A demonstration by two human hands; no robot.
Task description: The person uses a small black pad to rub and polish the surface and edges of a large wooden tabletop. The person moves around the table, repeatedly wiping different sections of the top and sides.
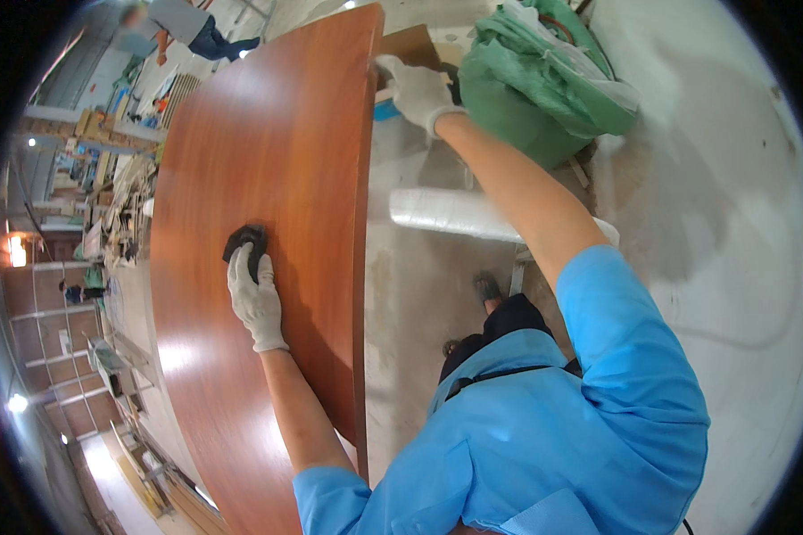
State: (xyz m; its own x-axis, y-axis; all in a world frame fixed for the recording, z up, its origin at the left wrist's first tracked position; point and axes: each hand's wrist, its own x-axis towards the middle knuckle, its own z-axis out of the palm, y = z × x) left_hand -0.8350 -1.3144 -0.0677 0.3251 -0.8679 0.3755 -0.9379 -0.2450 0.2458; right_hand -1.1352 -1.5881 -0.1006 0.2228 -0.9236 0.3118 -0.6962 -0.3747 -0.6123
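Large reddish-brown wooden panel (268,178), glossy, standing tilted across centre-left of the frame. Green bag (526,89) at upper right; white roll (459,214) on the floor below it. Gloved right hand (417,89), fingers curled over the panel's upper edge. Gloved left hand (255,299) pressing a dark pad (244,241), possibly a sanding block, flat against the panel face.

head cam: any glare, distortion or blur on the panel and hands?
Head view: soft glare patches low on the glossy reddish wood panel; fisheye bows its straight edges, dark vignette at the rim. Left hand on the black pad and right hand on the panel edge are sharp; the background person is blurred.
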